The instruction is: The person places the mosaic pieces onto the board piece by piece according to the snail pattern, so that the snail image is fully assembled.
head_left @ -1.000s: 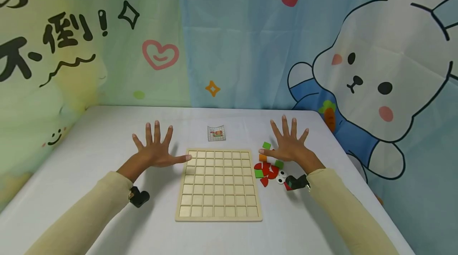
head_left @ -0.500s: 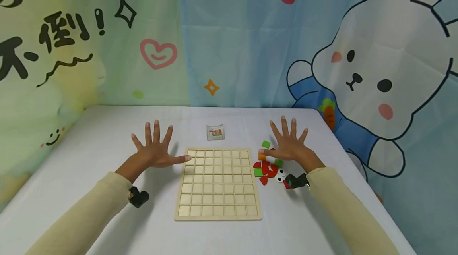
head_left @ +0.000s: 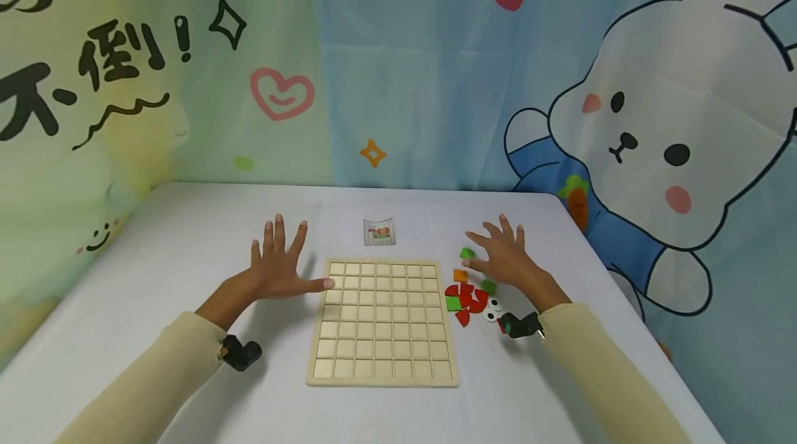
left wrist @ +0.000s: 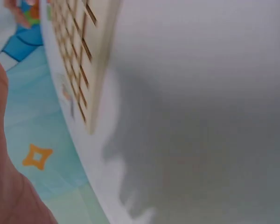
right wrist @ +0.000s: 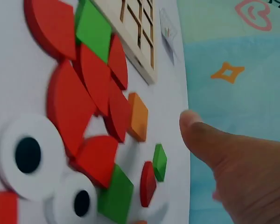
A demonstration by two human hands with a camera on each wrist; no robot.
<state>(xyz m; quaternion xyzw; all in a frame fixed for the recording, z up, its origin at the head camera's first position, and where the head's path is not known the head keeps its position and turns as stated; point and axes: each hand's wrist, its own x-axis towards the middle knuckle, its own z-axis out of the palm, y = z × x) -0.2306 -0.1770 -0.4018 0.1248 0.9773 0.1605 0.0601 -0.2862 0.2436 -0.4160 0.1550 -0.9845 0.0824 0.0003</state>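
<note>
wooden grid board (head_left: 382, 323), one, two hands released, left hand (head_left: 278, 270), right hand (head_left: 504, 260), one orange piece (head_left: 460, 275)

Red, green, orange pieces (head_left: 468, 292); pale wooden board (head_left: 381, 323)

On the backdrop cloth (head_left: 156, 84) behind the table, big black Chinese characters stand at the left: "不倒" (head_left: 75, 84) with two exclamation marks. The characters above them are cut off, so I cannot read them.
</note>
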